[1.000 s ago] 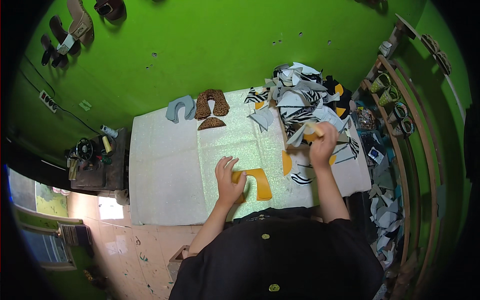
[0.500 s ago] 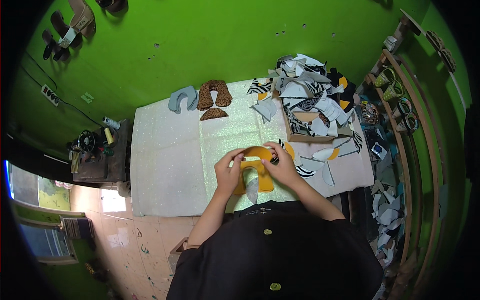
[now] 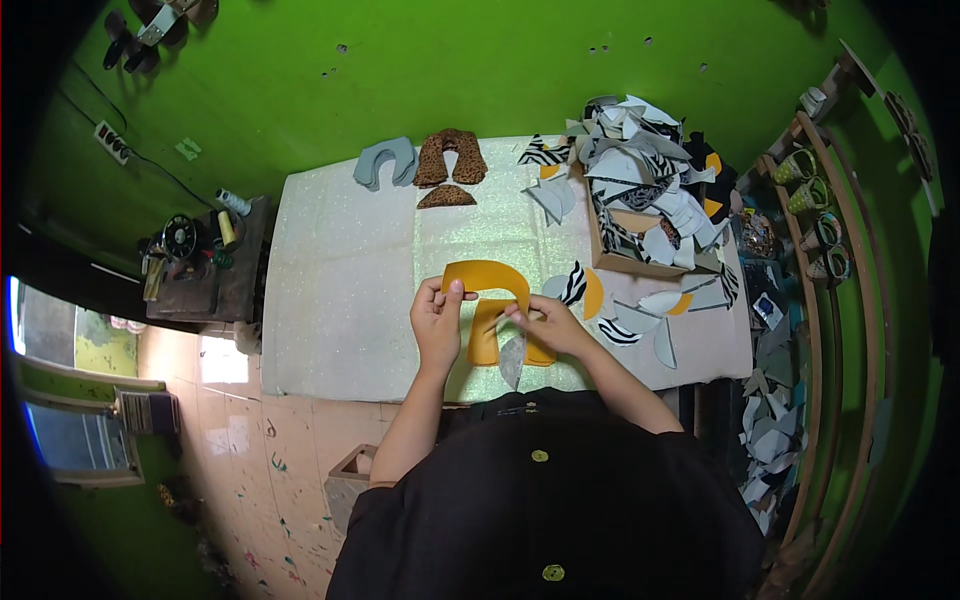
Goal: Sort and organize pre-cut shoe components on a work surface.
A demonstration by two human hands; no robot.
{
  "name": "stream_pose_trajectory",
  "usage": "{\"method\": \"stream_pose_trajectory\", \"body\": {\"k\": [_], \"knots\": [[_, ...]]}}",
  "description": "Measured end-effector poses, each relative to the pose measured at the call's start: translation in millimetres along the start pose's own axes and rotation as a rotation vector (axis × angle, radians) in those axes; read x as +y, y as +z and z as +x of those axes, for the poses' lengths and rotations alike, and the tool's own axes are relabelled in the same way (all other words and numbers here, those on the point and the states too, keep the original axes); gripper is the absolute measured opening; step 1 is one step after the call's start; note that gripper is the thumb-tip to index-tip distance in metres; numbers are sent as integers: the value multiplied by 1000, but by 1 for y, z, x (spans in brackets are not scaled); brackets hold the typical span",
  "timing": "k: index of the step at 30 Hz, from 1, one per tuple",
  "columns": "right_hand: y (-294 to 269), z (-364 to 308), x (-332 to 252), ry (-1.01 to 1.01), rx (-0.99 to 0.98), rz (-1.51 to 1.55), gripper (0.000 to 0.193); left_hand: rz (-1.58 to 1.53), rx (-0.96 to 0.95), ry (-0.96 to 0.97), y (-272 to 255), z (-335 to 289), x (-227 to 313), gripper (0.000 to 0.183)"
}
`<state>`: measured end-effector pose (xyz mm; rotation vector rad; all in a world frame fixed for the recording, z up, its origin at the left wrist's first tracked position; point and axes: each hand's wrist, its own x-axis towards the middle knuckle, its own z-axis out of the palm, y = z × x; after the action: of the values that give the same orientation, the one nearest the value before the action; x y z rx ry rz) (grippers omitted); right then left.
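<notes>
Holding a curved yellow strip above the table, in the closed grip of the left hand at nine o'clock and the right hand at four. Toward six, a yellow cut-out with a grey scrap; toward eleven, spotted pieces; toward two, a heaped box.

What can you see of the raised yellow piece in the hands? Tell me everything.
The yellow piece is a thin, smooth, leather-like band, bent into an arch, its right end turned down. It is held above the pale, glittery tabletop, over more yellow material. The left hand pinches its left end, thumb in front; the right hand holds its lower right end and partly hides it. No print or stitching is discernible; its underside is hidden.
</notes>
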<state>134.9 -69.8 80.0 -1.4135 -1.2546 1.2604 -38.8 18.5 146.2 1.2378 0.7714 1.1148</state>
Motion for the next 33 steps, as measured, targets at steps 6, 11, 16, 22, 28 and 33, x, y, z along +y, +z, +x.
{"method": "stream_pose_trajectory", "body": {"k": [6,11,16,22,28,33], "knots": [[3,-12,-33,145,301,130,16,119,88,-13,-43,-10,-19,20],[-7,-6,-51,-232,5,-415,19,903,-9,680,-29,-24,25,52],[14,-5,-71,-390,-184,-566,20,969,-628,243,-50,-25,10,29],[20,2,-23,-113,-7,54,28,882,-441,199,-84,-35,25,15],[46,-9,17,-49,0,-1179,23,974,-416,181,-90,-44,51,12],[44,-5,22,-4,-34,-1223,24,951,-374,225,-88,-43,54,11]]}}
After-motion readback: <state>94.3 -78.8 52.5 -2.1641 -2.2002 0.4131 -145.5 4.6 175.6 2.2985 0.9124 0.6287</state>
